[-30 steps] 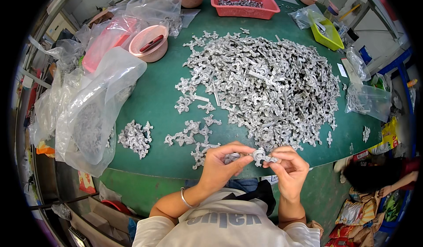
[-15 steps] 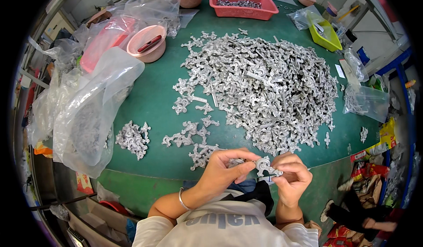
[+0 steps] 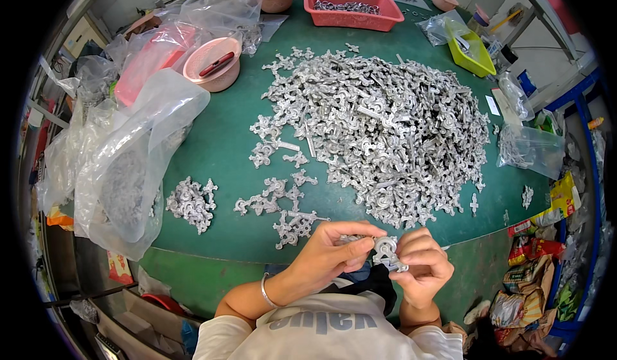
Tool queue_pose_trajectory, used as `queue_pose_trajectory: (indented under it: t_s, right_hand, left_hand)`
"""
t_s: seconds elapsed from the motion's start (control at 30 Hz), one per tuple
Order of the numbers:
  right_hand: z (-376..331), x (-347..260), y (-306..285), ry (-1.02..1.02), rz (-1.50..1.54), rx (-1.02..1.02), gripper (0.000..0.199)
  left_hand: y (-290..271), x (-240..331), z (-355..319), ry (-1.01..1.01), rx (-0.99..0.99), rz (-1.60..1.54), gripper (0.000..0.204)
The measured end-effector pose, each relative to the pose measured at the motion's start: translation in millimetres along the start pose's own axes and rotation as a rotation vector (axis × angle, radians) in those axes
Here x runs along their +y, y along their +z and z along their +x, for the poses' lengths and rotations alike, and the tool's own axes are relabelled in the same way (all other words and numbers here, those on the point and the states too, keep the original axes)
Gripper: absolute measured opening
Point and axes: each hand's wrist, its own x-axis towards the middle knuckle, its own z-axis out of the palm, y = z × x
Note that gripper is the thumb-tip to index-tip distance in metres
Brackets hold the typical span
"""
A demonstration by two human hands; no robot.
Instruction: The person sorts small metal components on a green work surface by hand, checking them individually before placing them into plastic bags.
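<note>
Both hands meet at the near edge of the green table (image 3: 218,148). My left hand (image 3: 334,254) and my right hand (image 3: 421,267) pinch the same small silvery metal casting (image 3: 385,254) between their fingers, just over the table's edge. A bracelet circles my left wrist. Beyond the hands lies a big heap of the same silvery cast parts (image 3: 379,128). A small separate pile of these parts (image 3: 191,200) sits to the left, and loose ones (image 3: 283,209) are scattered close to my left hand.
A large clear plastic bag (image 3: 128,161) with grey parts slumps at the left. A pink bowl (image 3: 212,64), a red tray (image 3: 353,6), a yellow-green bin (image 3: 472,51) and another clear bag (image 3: 530,151) ring the heap. Clutter fills the floor at right.
Both hands have drawn slightly nearer to my body with the metal casting still between them. The piles on the table look the same.
</note>
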Motion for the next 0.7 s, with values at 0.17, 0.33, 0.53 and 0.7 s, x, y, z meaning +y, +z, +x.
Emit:
queue_pose_trajectory:
  t_s: [0.17, 0.33, 0.53, 0.7]
  right_hand:
    - [1, -3, 0, -0.009, -0.033, -0.008, 0.028]
    - [0, -4, 1, -0.013, -0.032, -0.006, 0.028]
    - [20, 11, -20, 0.191, -0.183, -0.219, 0.030]
    - [38, 48, -36, 0.299, -0.646, -0.077, 0.021]
  left_hand:
    - [0, -1, 1, -0.033, -0.023, -0.053, 0.029]
    - [-2, -3, 1, -0.029, -0.035, -0.087, 0.029]
    - [-23, 16, -13, 0.310, 0.405, 0.239, 0.021]
    - [-92, 66, -68, 0.631, 1.082, 0.857, 0.013]
